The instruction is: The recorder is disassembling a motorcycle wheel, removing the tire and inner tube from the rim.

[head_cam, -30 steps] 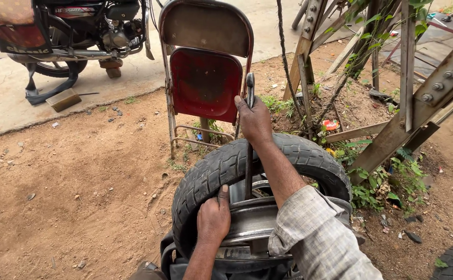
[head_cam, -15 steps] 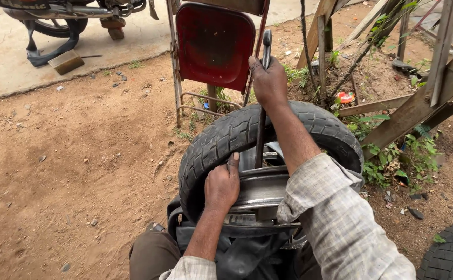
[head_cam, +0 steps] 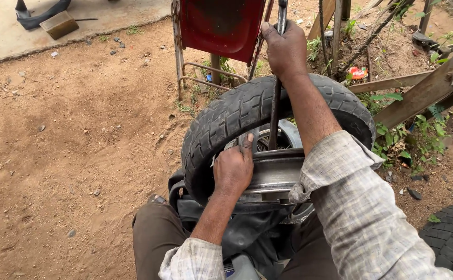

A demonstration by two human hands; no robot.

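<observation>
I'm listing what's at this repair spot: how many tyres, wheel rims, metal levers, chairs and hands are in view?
Tyres: 2, one worked on, one at the lower right corner
Wheel rims: 1
Metal levers: 1
Red chairs: 1
Hands: 2, left hand on the rim's edge, right hand gripping the lever
Total: 7

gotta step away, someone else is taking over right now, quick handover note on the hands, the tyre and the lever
Right hand: gripped round the upper end of the metal lever, which stands near upright with its lower end between tyre and rim.
Left hand: pressed on the rim edge, fingers at the tyre bead.
Tyre: on the wheel, propped against the person's lap, in front of a red chair on bare dirt.
Done: lever is inserted.
Left: tyre sits round the rim; how much bead is free cannot be seen.
</observation>
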